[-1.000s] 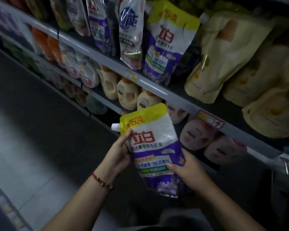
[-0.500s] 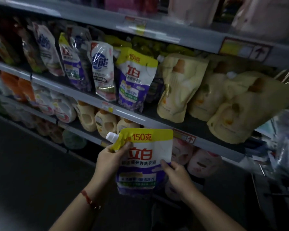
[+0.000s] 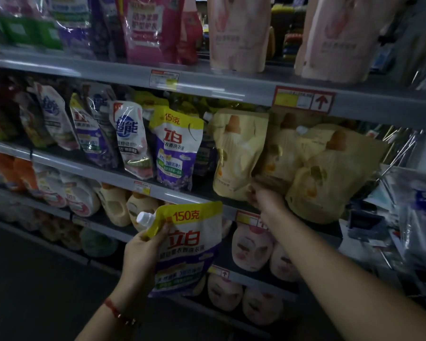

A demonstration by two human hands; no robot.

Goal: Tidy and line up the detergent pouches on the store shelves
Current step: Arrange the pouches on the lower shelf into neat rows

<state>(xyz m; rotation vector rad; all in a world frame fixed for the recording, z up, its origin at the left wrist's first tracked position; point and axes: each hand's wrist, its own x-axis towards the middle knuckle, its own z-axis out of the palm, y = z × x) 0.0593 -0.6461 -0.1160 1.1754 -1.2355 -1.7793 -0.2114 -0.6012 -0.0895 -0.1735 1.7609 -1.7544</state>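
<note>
grey store shelves (image 3: 231, 91) stacked in tiers, crowded with leaning pouches. on the middle tier, pale yellow pouches (image 3: 239, 153) slumped at right, beside an upright purple-and-white pouch (image 3: 178, 148) marked 150. below, matching held pouch (image 3: 187, 249) gripped near its white spout by left hand (image 3: 143, 252). right hand (image 3: 263, 196) pinching the bottom corner of a yellow pouch.

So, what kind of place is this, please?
Most likely a shop aisle for laundry goods: tiered metal shelves carry price labels on their front edges, and rows of detergent pouches stand on them.
</note>
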